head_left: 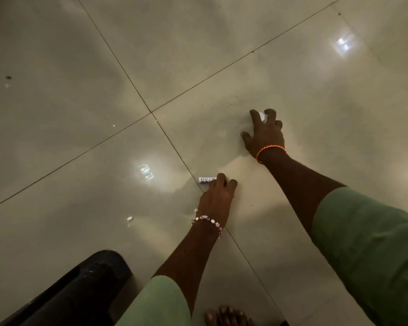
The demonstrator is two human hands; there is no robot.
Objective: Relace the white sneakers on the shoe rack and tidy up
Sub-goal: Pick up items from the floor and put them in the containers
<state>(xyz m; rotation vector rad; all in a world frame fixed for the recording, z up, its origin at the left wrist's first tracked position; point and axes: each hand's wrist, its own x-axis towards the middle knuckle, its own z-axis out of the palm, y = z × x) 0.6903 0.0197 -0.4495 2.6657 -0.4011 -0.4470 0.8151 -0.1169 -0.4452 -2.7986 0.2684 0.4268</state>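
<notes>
Two hands reached down to the tiled floor (80,67): the left hand (216,196) pinched a small white printed tag (205,180), while the right hand (264,132) curled its grip over a white scrap (262,116). Neither sneakers nor shoe rack were in view. Flat scraps on glossy tile could probably slip from the fingertips, and the small white bit (129,218) might be overlooked.

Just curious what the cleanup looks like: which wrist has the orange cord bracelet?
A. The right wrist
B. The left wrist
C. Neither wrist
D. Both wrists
A: the orange cord bracelet circles the wrist of the right hand, which reaches to a white scrap on the floor; the left hand, at a small white label, has a beaded bracelet.
</notes>
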